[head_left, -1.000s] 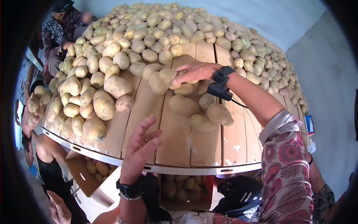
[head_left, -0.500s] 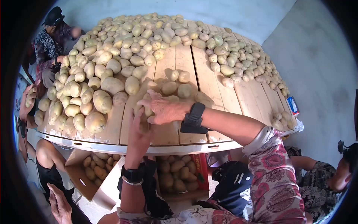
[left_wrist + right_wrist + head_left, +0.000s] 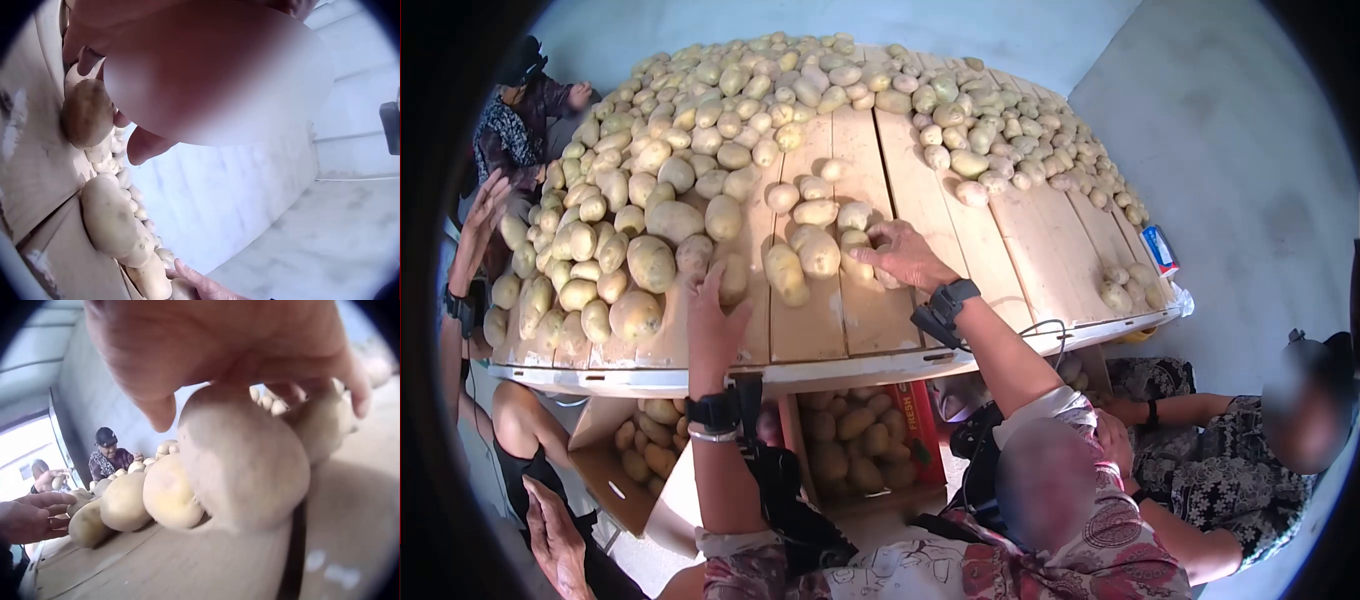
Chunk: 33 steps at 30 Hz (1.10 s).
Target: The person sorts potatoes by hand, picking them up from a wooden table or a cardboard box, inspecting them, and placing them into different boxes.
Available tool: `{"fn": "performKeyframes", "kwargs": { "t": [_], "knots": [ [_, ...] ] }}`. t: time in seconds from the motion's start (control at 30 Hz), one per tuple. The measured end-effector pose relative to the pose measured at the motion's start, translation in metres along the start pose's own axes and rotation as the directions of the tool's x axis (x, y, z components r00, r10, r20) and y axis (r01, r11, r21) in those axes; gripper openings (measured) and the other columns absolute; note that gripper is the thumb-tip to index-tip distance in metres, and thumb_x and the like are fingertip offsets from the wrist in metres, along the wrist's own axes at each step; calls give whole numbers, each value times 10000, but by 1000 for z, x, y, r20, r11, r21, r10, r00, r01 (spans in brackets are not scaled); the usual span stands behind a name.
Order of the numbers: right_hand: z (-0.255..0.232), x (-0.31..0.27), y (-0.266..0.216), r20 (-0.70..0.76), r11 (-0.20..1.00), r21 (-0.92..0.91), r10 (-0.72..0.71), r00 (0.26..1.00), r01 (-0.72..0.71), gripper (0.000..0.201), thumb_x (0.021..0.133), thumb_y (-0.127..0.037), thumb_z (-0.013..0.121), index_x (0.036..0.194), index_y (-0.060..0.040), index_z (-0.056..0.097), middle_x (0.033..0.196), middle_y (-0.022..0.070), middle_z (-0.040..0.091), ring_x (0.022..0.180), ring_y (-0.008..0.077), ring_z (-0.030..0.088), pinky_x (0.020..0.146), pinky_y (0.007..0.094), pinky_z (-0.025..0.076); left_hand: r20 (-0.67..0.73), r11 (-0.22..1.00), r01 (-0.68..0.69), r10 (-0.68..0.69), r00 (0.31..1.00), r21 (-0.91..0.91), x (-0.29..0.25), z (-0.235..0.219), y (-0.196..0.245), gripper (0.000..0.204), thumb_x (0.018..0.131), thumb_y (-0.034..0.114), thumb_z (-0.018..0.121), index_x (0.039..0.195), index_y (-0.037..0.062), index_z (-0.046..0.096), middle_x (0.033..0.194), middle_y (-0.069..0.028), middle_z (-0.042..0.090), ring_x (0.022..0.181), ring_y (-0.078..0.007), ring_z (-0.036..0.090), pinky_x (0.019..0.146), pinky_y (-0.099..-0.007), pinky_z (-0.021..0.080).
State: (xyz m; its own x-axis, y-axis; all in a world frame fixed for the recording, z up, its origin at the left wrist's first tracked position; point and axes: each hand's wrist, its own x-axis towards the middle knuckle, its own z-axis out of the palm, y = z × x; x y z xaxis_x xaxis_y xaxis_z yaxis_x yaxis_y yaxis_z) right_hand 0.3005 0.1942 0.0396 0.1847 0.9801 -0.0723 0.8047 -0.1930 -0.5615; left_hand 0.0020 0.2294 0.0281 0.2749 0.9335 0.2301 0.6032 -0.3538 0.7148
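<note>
My left hand (image 3: 718, 328) touches a potato (image 3: 733, 281) at the pile's near edge, its fingers loosely extended; in the left wrist view its fingertips lie by a brownish potato (image 3: 87, 114), with the thumb held apart. Over the middle boards, my right hand (image 3: 912, 260) curls round a potato (image 3: 887, 279) beside a small group. From the right wrist, the hand (image 3: 231, 347) arches over a large potato (image 3: 244, 459), thumb on one side and fingers on the other. Left of my right hand lie an oblong potato (image 3: 785, 275) and a rounder one (image 3: 817, 252).
Many potatoes (image 3: 674, 222) cover the table's left and back, with more at the right (image 3: 970, 164). Below the metal-edged table (image 3: 850, 372) stand boxes of potatoes (image 3: 922, 430). People sit at both sides. A small blue box (image 3: 1159, 250) lies at the right edge.
My hands, close together half a second ago, are now apart: left hand at the pile, right hand moved rightward to the group. More potatoes lie between them, and the head view has shifted.
</note>
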Motion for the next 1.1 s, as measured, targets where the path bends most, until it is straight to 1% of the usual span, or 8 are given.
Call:
{"fn": "performKeyframes", "kwargs": {
  "t": [0.17, 0.47, 0.73, 0.87, 0.93, 0.97, 1.07, 1.1],
  "knots": [
    [0, -7, -18, 35, 997, 53, 47, 998, -49, 731, 741, -512, 653, 1262, -18, 517, 1268, 202, 512, 1225, 322, 453, 1010, 352, 387, -53, 996, -88, 87, 995, -20, 16, 9, -8, 546, 718, 136, 717, 1218, 85, 503, 1094, -207, 540, 1018, -398, 533, 890, -431, 436],
    [1, -33, -24, 112, 986, 164, 13, 994, -31, 775, 714, -456, 689, 1315, -29, 450, 1292, 193, 492, 1226, 319, 458, 1023, 365, 380, -21, 991, 84, -83, 996, 102, -1, 1, 10, 555, 697, 230, 713, 1177, 68, 487, 1049, -235, 563, 1005, -410, 546, 866, -445, 447],
    [18, -61, -35, 38, 999, 34, -37, 999, 36, 784, 723, -537, 650, 1295, -37, 457, 1277, 240, 465, 1199, 391, 458, 1002, 424, 387, 26, 974, 148, -155, 988, 169, -31, -5, 32, 634, 663, 317, 738, 1196, 64, 506, 1031, -220, 618, 977, -381, 596, 841, -451, 471],
    [17, -72, -27, 16, 955, 296, -17, 1000, 11, 849, 848, -548, 542, 1391, 59, 302, 1347, 270, 410, 1271, 379, 404, 1068, 398, 316, 124, 961, 152, -184, 975, 231, -41, -8, 43, 676, 675, 481, 749, 1139, 39, 532, 969, -206, 644, 960, -377, 605, 813, -453, 473],
    [16, -73, -21, -49, 743, 670, 40, 998, 3, 755, 912, -454, 492, 1405, 71, 265, 1387, 264, 379, 1308, 345, 370, 1090, 362, 281, 133, 949, 191, -229, 964, 252, -35, -12, 53, 639, 721, 525, 702, 1097, 30, 554, 948, -208, 646, 927, -381, 611, 779, -466, 470],
    [15, -73, -21, -59, 749, 663, 61, 996, -6, 666, 942, -385, 469, 1401, 60, 283, 1392, 256, 380, 1309, 319, 368, 1081, 346, 288, 84, 954, 120, -148, 985, 276, -37, -9, 50, 624, 772, 538, 654, 1112, 23, 561, 865, -198, 653, 850, -394, 618, 748, -475, 466],
    [6, -74, -22, 12, 662, 744, 122, 992, -90, 636, 941, -364, 478, 1399, 40, 301, 1382, 245, 397, 1304, 309, 373, 1071, 339, 299, 80, 971, 139, -157, 984, 193, -30, -12, 34, 606, 817, 507, 621, 1152, 7, 554, 802, -200, 648, 793, -417, 614, 720, -476, 463],
    [11, -67, -7, -99, 793, 606, 147, 984, -57, 599, 942, -332, 484, 1396, 24, 319, 1372, 235, 409, 1285, 296, 395, 1050, 335, 319, 93, 972, 137, -158, 983, 193, -33, -15, 28, 606, 817, 507, 621, 1152, 7, 554, 802, -200, 648, 793, -417, 614, 720, -476, 463]
  ]
}}
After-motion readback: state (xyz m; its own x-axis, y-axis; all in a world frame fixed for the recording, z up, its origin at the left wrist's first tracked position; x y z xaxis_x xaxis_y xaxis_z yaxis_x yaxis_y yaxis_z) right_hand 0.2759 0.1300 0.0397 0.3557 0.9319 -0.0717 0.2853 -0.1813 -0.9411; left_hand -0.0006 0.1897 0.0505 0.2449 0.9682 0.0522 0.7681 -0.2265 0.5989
